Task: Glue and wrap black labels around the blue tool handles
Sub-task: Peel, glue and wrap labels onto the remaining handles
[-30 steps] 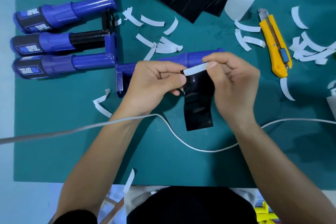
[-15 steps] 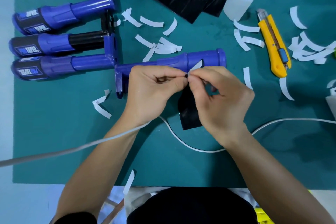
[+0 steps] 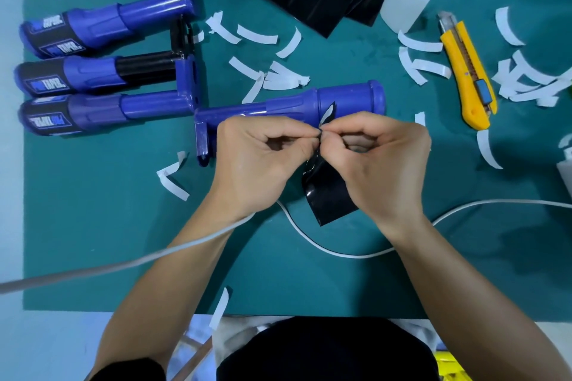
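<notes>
Both hands meet at mid-mat. The left hand (image 3: pixel 263 161) and right hand (image 3: pixel 383 161) each pinch the upper edge of the black label (image 3: pixel 329 199), which hangs toward the near edge of the mat (image 3: pixel 93 226). A white backing strip (image 3: pixel 327 113) seemingly curls up from the pinch. The blue tool handle (image 3: pixel 343 102) lies just beyond the knuckles, long axis left to right, thick end nearer the right hand.
</notes>
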